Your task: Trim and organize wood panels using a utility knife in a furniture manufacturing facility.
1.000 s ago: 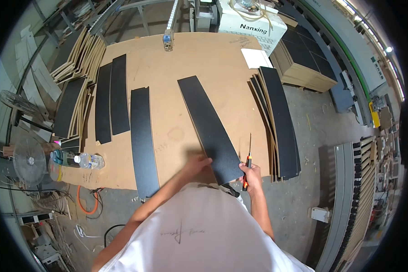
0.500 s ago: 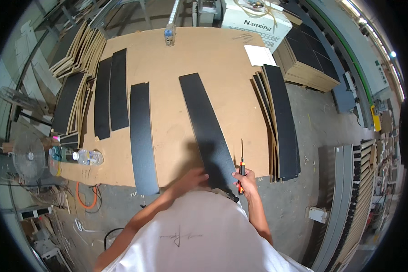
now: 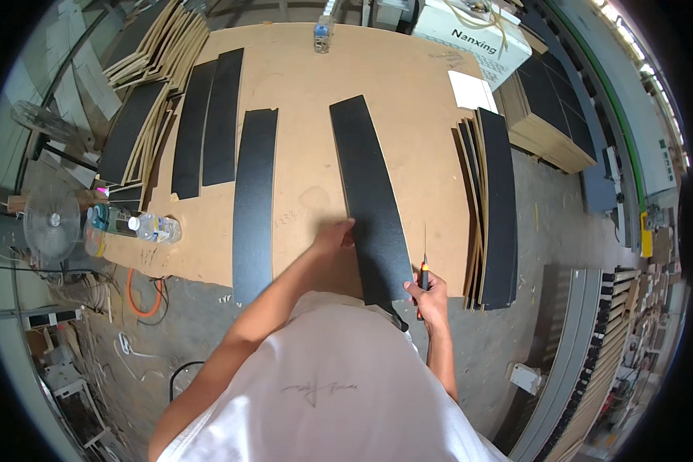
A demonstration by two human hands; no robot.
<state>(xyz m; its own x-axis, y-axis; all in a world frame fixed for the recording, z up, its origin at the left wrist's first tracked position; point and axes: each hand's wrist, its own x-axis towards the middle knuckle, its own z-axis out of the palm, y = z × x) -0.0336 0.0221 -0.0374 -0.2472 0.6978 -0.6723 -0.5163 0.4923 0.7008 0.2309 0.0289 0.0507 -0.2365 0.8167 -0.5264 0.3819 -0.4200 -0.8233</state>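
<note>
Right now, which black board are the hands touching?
The slanted black board in front of the person: the left hand and right hand meet its edges, while no hand touches the other boards.

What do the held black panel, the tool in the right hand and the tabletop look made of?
Panel: likely wood-based board, satin black face; a tan edge shows.
Tool: probably metal shaft, plastic or rubber grip, finish unclear; shaft thin, grip black and orange.
Tabletop: perhaps fibreboard, matte; plain brown, no grain visible.
</note>
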